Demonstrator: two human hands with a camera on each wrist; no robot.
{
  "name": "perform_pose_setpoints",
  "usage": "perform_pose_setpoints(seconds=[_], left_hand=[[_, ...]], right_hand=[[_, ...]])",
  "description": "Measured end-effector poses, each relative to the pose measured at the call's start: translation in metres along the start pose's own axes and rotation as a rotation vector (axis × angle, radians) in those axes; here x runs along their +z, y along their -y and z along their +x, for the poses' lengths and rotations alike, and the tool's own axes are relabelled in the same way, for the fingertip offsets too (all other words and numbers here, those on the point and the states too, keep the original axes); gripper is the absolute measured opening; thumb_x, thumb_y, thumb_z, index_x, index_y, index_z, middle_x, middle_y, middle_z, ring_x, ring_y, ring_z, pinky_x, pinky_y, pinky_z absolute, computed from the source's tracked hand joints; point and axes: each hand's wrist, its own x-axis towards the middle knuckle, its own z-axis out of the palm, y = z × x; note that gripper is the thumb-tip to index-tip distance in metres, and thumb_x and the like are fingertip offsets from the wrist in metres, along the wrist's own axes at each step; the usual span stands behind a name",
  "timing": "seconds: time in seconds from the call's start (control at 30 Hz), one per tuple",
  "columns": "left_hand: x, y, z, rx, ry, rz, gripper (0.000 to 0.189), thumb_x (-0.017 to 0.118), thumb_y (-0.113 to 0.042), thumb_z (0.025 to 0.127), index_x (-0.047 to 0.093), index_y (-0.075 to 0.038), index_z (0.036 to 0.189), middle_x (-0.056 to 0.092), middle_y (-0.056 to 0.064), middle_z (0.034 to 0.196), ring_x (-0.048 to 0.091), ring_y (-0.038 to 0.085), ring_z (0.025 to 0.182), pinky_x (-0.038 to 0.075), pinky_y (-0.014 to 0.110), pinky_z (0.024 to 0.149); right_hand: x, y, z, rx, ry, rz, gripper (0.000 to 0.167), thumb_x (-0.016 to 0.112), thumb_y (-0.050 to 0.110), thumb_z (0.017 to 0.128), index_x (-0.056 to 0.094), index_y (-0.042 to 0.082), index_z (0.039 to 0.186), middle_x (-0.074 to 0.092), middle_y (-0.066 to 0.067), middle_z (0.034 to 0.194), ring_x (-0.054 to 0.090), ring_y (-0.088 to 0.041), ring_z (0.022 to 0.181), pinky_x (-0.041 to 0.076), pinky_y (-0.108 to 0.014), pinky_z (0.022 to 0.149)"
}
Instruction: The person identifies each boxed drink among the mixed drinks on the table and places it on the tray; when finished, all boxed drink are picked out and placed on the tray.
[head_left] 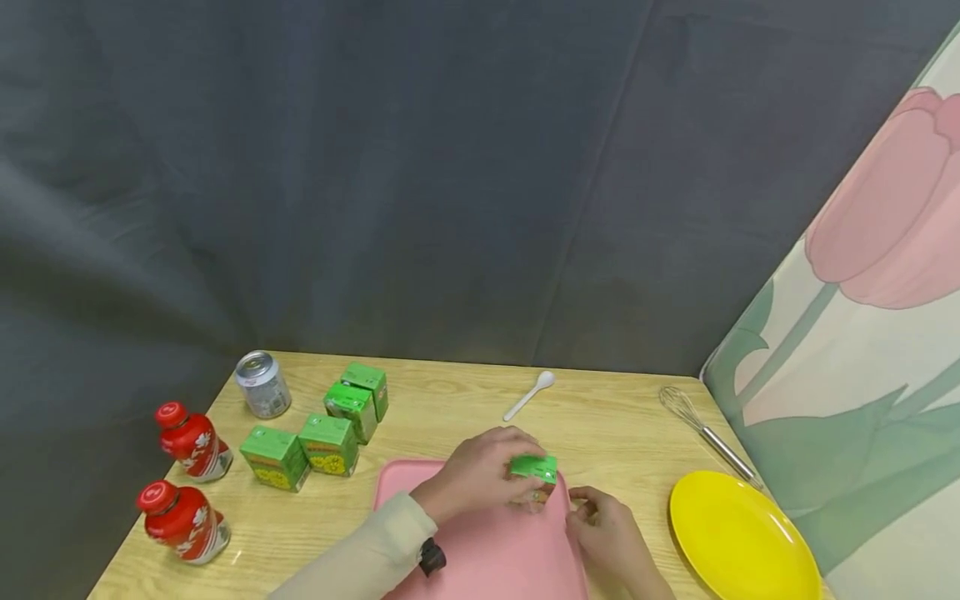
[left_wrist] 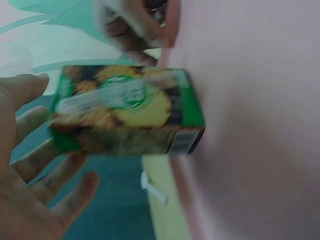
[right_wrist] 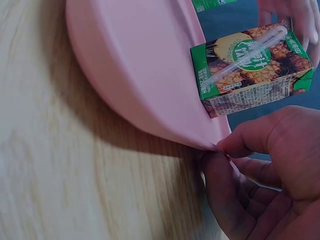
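Note:
A green juice box (head_left: 534,472) with a pineapple picture and a clear-wrapped straw stands upright at the far right corner of a pink tray (head_left: 495,550). My left hand (head_left: 487,471) is around the box's upper part. In the left wrist view, that hand's fingers (left_wrist: 47,187) are spread, loosely extended and not closed on the juice box (left_wrist: 125,110). My right hand (head_left: 611,533) is at the tray's right side. The right wrist view shows its thumb and forefinger pinching the rim of the tray (right_wrist: 150,107), beside the juice box (right_wrist: 255,67).
Several green juice boxes (head_left: 327,444) stand left of the tray, near a silver can (head_left: 262,385) and two red bottles (head_left: 197,446). A white spoon (head_left: 531,395) lies behind the tray. To the right are a whisk (head_left: 708,435) and a yellow plate (head_left: 742,533).

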Motion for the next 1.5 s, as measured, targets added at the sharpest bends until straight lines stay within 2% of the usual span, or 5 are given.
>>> perform_pose_setpoints(seconds=[0.17, 0.4, 0.63, 1.23, 1.5], left_hand=[[-0.035, 0.006, -0.030, -0.026, -0.109, 0.123, 0.031, 0.070, -0.040, 0.097, 0.072, -0.025, 0.124, 0.061, -0.008, 0.127, 0.056, 0.009, 0.115, 0.053, 0.034, 0.089], [-0.101, 0.027, -0.102, -0.096, -0.235, 0.337, 0.031, 0.081, -0.026, 0.089, 0.074, -0.021, 0.119, 0.062, -0.004, 0.122, 0.058, 0.017, 0.113, 0.051, 0.045, 0.092], [-0.146, 0.055, -0.139, -0.230, -0.214, 0.478, 0.037, 0.083, -0.022, 0.087, 0.073, -0.016, 0.121, 0.063, 0.003, 0.124, 0.056, 0.026, 0.113, 0.049, 0.052, 0.091], [-0.158, 0.081, -0.147, -0.269, -0.113, 0.539, 0.050, 0.088, -0.011, 0.079, 0.071, -0.015, 0.126, 0.062, 0.006, 0.125, 0.058, 0.032, 0.115, 0.045, 0.055, 0.098], [-0.144, 0.080, -0.144, -0.251, -0.127, 0.515, 0.039, 0.090, -0.024, 0.079, 0.074, -0.019, 0.115, 0.057, -0.004, 0.104, 0.058, 0.025, 0.103, 0.045, 0.051, 0.097]], right_hand=[[0.002, -0.001, 0.000, -0.002, 0.007, 0.008, 0.036, 0.070, 0.005, 0.086, 0.068, -0.002, 0.121, 0.058, -0.001, 0.080, 0.051, -0.013, 0.061, 0.042, -0.023, 0.051], [0.001, -0.003, 0.002, -0.011, 0.010, -0.008, 0.036, 0.070, 0.005, 0.086, 0.068, -0.003, 0.121, 0.059, 0.000, 0.079, 0.050, -0.012, 0.060, 0.041, -0.023, 0.050], [-0.002, -0.006, 0.003, 0.013, -0.011, -0.022, 0.034, 0.069, 0.004, 0.085, 0.069, -0.001, 0.120, 0.058, 0.000, 0.079, 0.050, -0.013, 0.063, 0.041, -0.023, 0.053], [0.001, -0.003, 0.007, -0.010, 0.013, 0.000, 0.036, 0.069, 0.003, 0.085, 0.068, -0.002, 0.121, 0.058, 0.000, 0.079, 0.052, -0.014, 0.067, 0.043, -0.024, 0.055], [0.002, -0.005, 0.005, 0.019, 0.000, 0.009, 0.038, 0.069, 0.005, 0.084, 0.069, -0.002, 0.121, 0.058, -0.001, 0.080, 0.049, -0.014, 0.064, 0.041, -0.024, 0.052]])
